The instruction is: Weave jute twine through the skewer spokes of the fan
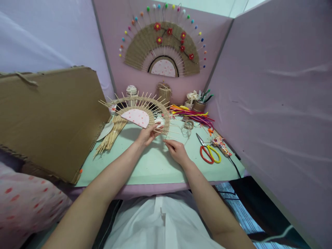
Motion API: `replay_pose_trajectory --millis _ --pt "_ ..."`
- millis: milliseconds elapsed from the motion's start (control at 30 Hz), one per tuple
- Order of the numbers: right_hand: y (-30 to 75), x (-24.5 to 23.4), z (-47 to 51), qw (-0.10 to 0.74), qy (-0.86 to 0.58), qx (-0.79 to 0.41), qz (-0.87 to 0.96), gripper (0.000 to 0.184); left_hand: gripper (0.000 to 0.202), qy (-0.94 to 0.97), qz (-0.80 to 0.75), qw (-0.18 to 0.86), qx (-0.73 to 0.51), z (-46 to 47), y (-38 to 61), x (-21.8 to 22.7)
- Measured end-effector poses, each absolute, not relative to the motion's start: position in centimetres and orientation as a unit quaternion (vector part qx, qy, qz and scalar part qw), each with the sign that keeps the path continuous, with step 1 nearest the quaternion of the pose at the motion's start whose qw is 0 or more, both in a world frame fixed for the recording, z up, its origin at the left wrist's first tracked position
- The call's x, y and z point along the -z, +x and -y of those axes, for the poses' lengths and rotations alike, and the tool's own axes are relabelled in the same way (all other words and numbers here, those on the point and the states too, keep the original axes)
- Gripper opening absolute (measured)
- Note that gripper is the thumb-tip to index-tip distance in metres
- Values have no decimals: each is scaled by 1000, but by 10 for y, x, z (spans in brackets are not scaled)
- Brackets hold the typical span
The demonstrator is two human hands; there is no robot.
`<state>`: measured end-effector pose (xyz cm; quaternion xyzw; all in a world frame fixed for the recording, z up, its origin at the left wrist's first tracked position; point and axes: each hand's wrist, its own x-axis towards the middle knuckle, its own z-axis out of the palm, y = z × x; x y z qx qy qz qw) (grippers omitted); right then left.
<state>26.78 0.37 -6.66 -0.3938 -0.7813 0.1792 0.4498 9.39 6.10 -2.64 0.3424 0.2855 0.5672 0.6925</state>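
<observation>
A half-made fan of wooden sticks, with a band of woven twine and a pink dotted half-circle at its centre, is held up over the pale green table. My left hand grips its lower right edge, fingers closed on the sticks and weave. My right hand hovers just right of it, fingers pinched on a thin strand of twine that runs to a loose coil on the table.
A bundle of loose sticks lies left of the fan. Red and yellow scissors, coloured pipe cleaners, jars and a twine spool stand at the back. A cardboard sheet leans left. A finished fan hangs on the wall.
</observation>
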Motion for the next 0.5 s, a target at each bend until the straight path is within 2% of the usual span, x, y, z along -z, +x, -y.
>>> replay_pose_trajectory --millis 300,500 --pt "271 58 -2 477 -460 -227 714 31 22 329 -283 736 -519 -59 89 23" --pt "274 57 -4 526 -508 -228 642 33 22 351 -317 718 -510 -55 90 20"
